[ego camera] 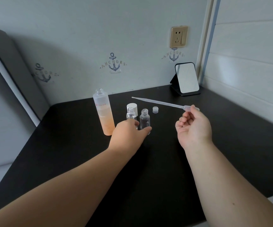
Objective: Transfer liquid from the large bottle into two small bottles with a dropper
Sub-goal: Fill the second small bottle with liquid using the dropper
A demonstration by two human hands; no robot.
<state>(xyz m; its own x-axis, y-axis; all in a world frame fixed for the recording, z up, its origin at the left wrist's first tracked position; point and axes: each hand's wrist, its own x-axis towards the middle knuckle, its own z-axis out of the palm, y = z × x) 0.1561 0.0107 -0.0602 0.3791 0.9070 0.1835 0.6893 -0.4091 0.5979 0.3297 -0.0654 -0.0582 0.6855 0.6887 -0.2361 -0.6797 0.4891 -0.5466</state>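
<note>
small bottles' [144, 118] bases hidden behind left hand [127, 133]

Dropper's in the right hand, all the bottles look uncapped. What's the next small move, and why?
Probably swing the dropper tip left and down into the large bottle. Its neck is open and orange liquid sits in its lower part, while both small bottles look empty. The right hand pinches the bulb with the tip in the air, and the left hand is at the small bottles.
</note>
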